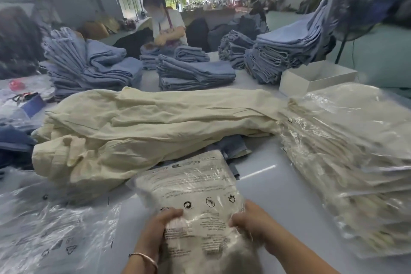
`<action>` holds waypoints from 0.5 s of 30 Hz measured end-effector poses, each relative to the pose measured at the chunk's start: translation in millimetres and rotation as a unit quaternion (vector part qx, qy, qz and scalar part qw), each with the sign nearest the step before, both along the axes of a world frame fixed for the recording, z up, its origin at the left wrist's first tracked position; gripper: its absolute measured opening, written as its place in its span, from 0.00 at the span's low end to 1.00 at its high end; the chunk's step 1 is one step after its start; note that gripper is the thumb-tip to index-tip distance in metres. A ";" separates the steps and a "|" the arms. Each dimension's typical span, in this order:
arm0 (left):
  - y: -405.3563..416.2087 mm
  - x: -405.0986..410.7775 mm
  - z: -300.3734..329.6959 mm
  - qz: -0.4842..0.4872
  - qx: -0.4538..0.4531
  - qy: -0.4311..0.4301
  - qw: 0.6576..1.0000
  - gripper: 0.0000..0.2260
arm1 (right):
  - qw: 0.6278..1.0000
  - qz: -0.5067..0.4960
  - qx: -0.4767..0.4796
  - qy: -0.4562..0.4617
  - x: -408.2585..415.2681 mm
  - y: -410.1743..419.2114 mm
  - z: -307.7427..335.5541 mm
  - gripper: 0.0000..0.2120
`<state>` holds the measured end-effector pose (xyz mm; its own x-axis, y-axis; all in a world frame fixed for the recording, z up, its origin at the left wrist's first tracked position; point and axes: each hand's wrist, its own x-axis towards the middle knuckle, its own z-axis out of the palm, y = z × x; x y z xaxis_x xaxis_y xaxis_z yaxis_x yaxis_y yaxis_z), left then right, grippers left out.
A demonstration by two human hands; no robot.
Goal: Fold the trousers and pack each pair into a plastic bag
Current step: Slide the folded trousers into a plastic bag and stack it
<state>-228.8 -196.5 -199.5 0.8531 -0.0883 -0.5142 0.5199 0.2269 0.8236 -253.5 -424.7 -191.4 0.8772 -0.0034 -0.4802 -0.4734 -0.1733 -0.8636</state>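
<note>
At the table's (262,151) near edge, left hand (159,227) and right hand (249,221) grip opposite sides of the bagged trousers (195,187), whose long axis runs away from the person toward the unfolded cream trousers (155,122).

The bag (195,187) is clear, glossy, crinkled plastic with black print. The trousers (142,127) are matt cream cloth. The table (262,162) looks smooth and shiny.
</note>
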 end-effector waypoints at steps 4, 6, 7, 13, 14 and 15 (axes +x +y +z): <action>-58.5 11.0 40.4 0.019 -0.054 -0.112 0.992 0.23 | 0.998 -0.017 -0.009 -0.065 10.0 -54.8 47.3 0.15; -98.7 17.5 65.8 0.018 -0.095 -0.158 0.983 0.23 | 0.989 -0.047 -0.053 -0.131 13.1 -90.9 74.5 0.13; -120.9 21.2 78.7 0.013 -0.105 -0.185 0.977 0.21 | 0.979 -0.071 -0.088 -0.172 15.2 -110.7 88.5 0.11; -272.1 58.6 150.8 -0.009 -0.141 -0.314 0.939 0.14 | 0.796 -0.222 -0.437 -0.355 26.8 -233.4 164.0 0.15; -297.8 66.7 159.9 -0.019 -0.154 -0.325 0.933 0.14 | 0.754 -0.251 -0.486 -0.362 30.7 -254.1 174.5 0.18; -322.2 75.4 167.3 -0.033 -0.158 -0.329 0.930 0.13 | 0.719 -0.278 -0.523 -0.363 34.2 -274.1 183.7 0.20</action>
<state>-153.5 -518.7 -32.2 0.9613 -0.2094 0.1790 -0.0528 0.4979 0.8656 -219.3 -698.9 -7.7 0.6188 -0.4771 0.6241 -0.2103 -0.8661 -0.4536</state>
